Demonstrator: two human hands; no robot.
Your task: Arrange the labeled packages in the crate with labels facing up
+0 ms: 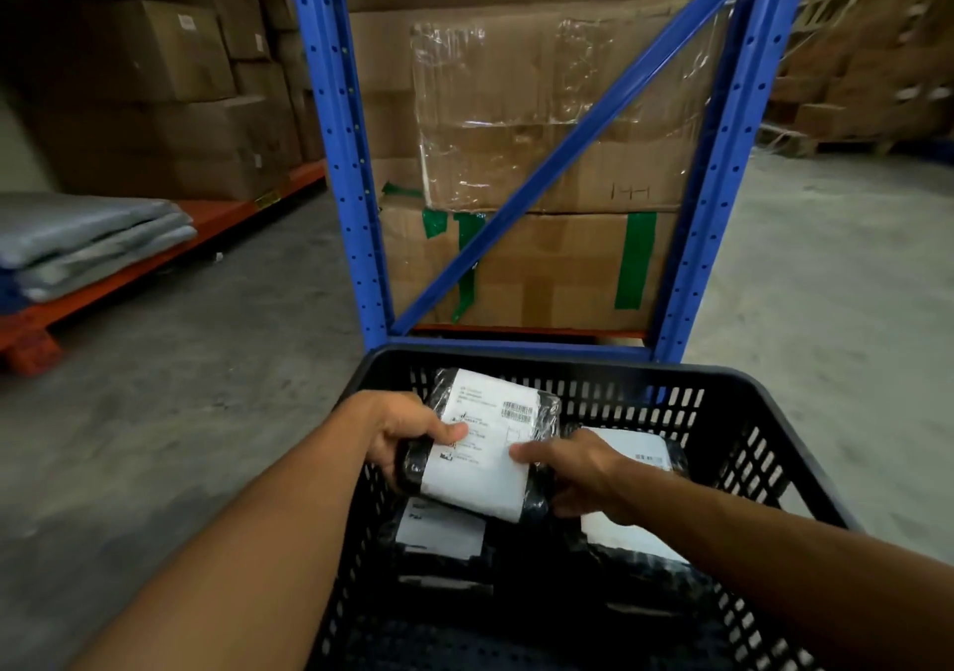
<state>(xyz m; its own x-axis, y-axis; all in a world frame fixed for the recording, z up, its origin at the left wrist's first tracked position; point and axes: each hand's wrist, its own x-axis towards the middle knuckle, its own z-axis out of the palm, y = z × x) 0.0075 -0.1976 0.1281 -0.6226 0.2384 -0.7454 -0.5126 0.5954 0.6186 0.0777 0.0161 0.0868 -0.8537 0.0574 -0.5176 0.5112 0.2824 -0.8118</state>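
A black plastic-wrapped package [485,443] with a white shipping label facing up is held over the black slotted crate [764,443]. My left hand [408,427] grips its left edge, thumb on the label. My right hand [573,469] holds its right edge, fingertips on the label. Lower in the crate lie other black packages with white labels up: one at the lower left [444,528], one at the right [645,451] partly hidden behind my right hand and forearm. The crate's near part is dark and hard to read.
A blue steel rack frame [356,180] with a diagonal brace stands right behind the crate, holding taped cardboard boxes [542,267]. An orange shelf beam [155,262] at the left carries boxes and folded grey bags [88,242]. Concrete floor lies on both sides.
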